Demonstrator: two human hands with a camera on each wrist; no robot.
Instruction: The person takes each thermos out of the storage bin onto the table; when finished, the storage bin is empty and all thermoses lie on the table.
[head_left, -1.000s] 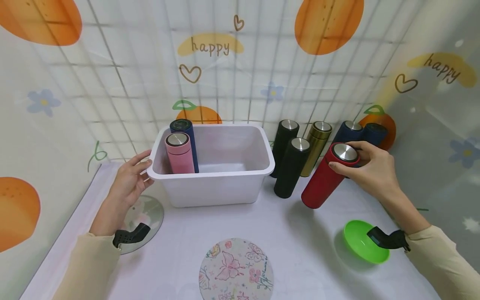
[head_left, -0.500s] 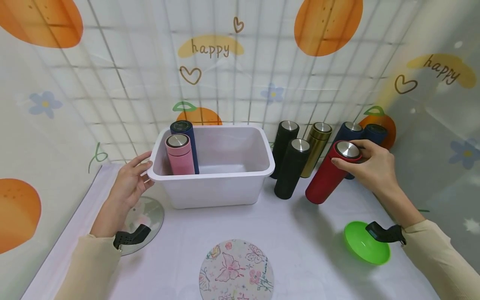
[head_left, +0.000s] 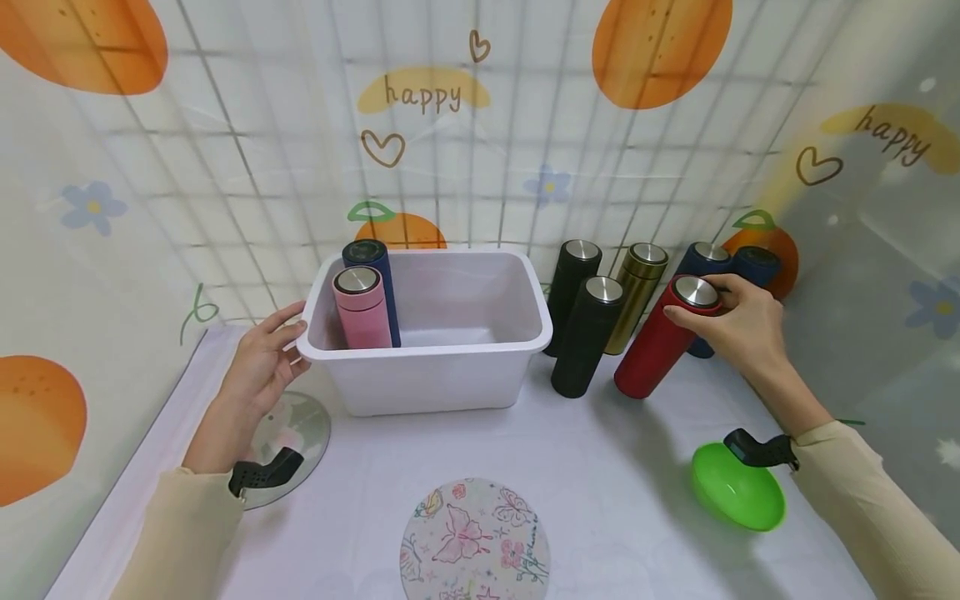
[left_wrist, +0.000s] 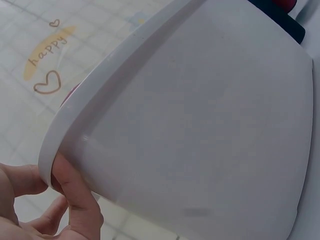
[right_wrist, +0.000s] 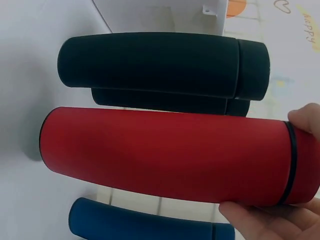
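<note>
My right hand (head_left: 738,325) grips a red thermos bottle (head_left: 652,350) around its lid end, thumb on one side and fingers on the other. In the right wrist view the red thermos (right_wrist: 165,155) lies between two dark thermoses (right_wrist: 150,62) and a blue one (right_wrist: 145,220). A white plastic bin (head_left: 427,379) stands at the middle back. My left hand (head_left: 262,362) pinches its left rim, and the left wrist view shows the thumb and a finger on the rim (left_wrist: 50,150). Inside the bin, a pink thermos (head_left: 363,312) stands upright before a dark blue one (head_left: 378,262).
Right of the bin stand two black thermoses (head_left: 588,342) and a gold one (head_left: 637,292). Blue thermoses (head_left: 705,260) are behind my right hand. A green bowl (head_left: 738,487) sits at front right, a butterfly-print round mat (head_left: 476,542) at front centre, a round glass-like disc (head_left: 307,433) under my left wrist.
My right hand has carried the red thermos slightly back, toward the row of bottles. The left hand keeps its hold on the bin's rim.
</note>
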